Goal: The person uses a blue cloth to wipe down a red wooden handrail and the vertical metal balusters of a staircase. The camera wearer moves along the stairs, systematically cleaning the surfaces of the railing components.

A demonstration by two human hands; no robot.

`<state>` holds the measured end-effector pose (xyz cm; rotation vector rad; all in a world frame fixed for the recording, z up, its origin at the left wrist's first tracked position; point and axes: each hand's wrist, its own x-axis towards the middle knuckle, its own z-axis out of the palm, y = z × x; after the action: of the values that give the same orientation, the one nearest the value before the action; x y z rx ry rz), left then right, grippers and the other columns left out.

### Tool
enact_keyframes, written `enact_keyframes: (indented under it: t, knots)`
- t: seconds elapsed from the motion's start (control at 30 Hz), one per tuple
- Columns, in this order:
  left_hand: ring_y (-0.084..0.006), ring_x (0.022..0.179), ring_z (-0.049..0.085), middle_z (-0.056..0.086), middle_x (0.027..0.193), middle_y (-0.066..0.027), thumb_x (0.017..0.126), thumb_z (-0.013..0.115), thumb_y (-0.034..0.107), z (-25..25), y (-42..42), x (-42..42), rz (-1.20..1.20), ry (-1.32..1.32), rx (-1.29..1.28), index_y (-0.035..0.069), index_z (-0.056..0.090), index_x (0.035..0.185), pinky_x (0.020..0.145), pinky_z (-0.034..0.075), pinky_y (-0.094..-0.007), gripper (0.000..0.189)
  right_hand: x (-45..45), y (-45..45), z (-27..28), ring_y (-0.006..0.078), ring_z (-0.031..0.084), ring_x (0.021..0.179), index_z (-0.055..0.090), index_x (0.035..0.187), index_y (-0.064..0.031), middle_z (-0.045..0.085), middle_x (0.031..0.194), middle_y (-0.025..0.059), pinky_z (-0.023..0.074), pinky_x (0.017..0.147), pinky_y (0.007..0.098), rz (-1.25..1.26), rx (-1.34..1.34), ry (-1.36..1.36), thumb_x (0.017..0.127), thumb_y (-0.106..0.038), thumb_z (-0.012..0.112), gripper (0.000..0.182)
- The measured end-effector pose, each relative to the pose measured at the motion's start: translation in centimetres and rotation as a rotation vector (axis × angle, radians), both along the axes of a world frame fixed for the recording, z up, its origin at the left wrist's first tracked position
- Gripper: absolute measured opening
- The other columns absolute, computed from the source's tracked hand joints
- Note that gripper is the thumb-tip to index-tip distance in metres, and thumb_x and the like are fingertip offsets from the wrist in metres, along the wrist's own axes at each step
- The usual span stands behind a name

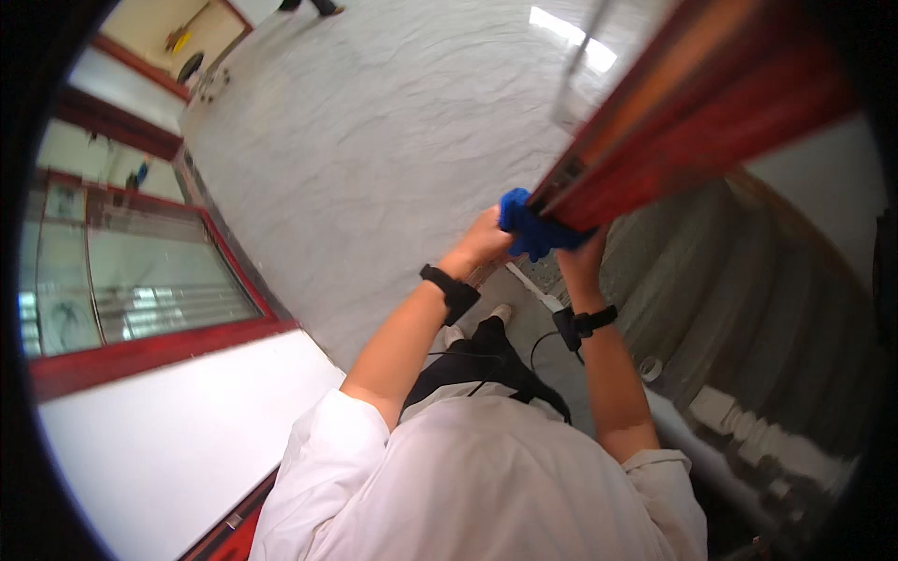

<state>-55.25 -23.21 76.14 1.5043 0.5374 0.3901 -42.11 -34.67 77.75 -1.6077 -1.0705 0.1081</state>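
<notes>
A blue cloth (537, 231) is wrapped about the lower end of a red wooden door edge or post (673, 119), which slants away to the upper right. My left hand (485, 235) holds the cloth on its left side. From below, my right hand (586, 263) grips the cloth's right part against the red wood; the cloth and the wood hide some of its fingers. A metal fitting (567, 174) shows on the wood's narrow face just beyond the cloth. Each wrist wears a black strap with a small box.
Grey steps (701, 266) descend or rise at the right, beside a white turned baluster (765, 435) and a white ring (651, 368). At left is a red-framed glass window (168, 263) above a white wall panel (189, 428). A person's legs (312, 7) appear far off on the grey floor (351, 140).
</notes>
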Motion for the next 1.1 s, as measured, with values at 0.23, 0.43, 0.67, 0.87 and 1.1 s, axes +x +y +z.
enact_keyframes:
  t: [0.23, 0.43, 0.67, 0.87, 1.1]
  knots:
    - [-0.0391, 0.095, 0.049, 0.053, 0.104, -0.0207, 0.075, 0.052, -0.002, -7.1, -1.9, 1.1, 0.288, -0.128, 0.402, 0.002, 0.047, 0.108, 0.084, 0.042, -0.0366, 0.033, -1.2, 1.1, -6.1, 0.0275, 0.047, 0.111, 0.039, 0.121, 0.0041, 0.048, 0.119, 0.0184, 0.0335, 0.096, 0.037, 0.016, -0.108, 0.294, 0.077, -0.005, 0.063, 0.051]
    - [-0.0399, 0.106, 0.045, 0.049, 0.112, -0.0226, 0.07, 0.056, -0.004, -13.1, -2.0, 2.1, 0.231, 0.019, 0.425, 0.0, 0.043, 0.114, 0.089, 0.04, -0.039, 0.046, -0.5, 0.7, -11.8, 0.0262, 0.052, 0.104, 0.045, 0.116, 0.0021, 0.054, 0.113, 0.0156, 0.037, 0.092, 0.0363, 0.057, -0.153, 0.005, 0.08, -0.006, 0.06, 0.04]
    - [-0.0394, 0.108, 0.045, 0.047, 0.116, -0.0229, 0.07, 0.056, -0.006, -21.1, -1.5, 2.3, 0.265, 0.151, 0.312, 0.0, 0.042, 0.115, 0.092, 0.039, -0.0395, 0.048, -0.2, 0.3, -19.7, 0.0237, 0.053, 0.103, 0.052, 0.111, 0.0008, 0.056, 0.111, 0.0132, 0.0378, 0.091, 0.0358, 0.129, -0.347, 0.095, 0.082, -0.002, 0.054, 0.029]
    - [-0.038, 0.106, 0.047, 0.05, 0.112, -0.0213, 0.073, 0.05, -0.007, -28.8, -2.6, 4.2, 0.332, 0.084, 0.151, 0.001, 0.044, 0.113, 0.089, 0.04, -0.038, 0.042, 1.9, -1.2, -29.8, 0.0272, 0.049, 0.111, 0.052, 0.112, 0.0005, 0.055, 0.116, 0.0152, 0.0345, 0.094, 0.0356, 0.189, -0.578, 0.007, 0.085, -0.006, 0.052, 0.028]
    - [-0.0382, 0.104, 0.048, 0.051, 0.109, -0.0228, 0.074, 0.048, -0.007, -37.4, -2.4, 3.6, 0.271, 0.231, 0.214, 0.0, 0.044, 0.111, 0.087, 0.041, -0.0388, 0.038, 2.2, -1.5, -36.3, 0.028, 0.047, 0.114, 0.053, 0.112, 0.0015, 0.054, 0.117, 0.0164, 0.0334, 0.095, 0.0351, 0.259, -0.679, 0.052, 0.086, -0.007, 0.05, 0.027]
